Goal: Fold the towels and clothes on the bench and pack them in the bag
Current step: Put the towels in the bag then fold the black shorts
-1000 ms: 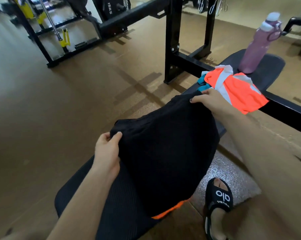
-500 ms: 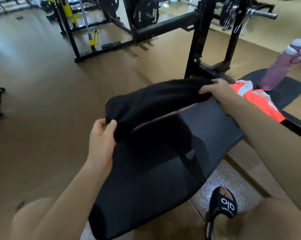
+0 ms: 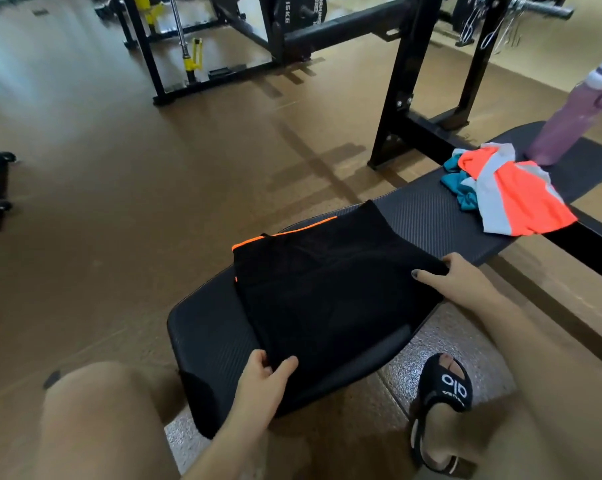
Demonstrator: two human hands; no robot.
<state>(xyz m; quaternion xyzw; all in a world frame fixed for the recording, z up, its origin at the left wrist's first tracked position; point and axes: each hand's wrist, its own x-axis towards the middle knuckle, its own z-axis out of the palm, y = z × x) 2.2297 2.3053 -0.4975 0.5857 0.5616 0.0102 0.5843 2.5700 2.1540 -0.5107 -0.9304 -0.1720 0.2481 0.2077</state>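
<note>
Head view: the black garment (image 3: 327,292) lies folded flat on the bench (image 3: 413,209) at frame centre. The orange shirt (image 3: 521,199) and teal cloth (image 3: 455,171) wait unfolded at right, so most of the task seems left. No bag is clearly visible. The left hand (image 3: 265,382) pinches the garment's near corner; the right hand (image 3: 455,282) grips its right edge.

a black garment with orange trim (image 3: 327,292) is lying folded on the black ribbed padded table (image 3: 431,209). the left hand (image 3: 263,379) is pinching its near corner; the right hand (image 3: 455,278) is gripping its right edge. an orange-and-grey shirt (image 3: 521,199) is lying beside a purple plastic bottle (image 3: 566,123).
</note>
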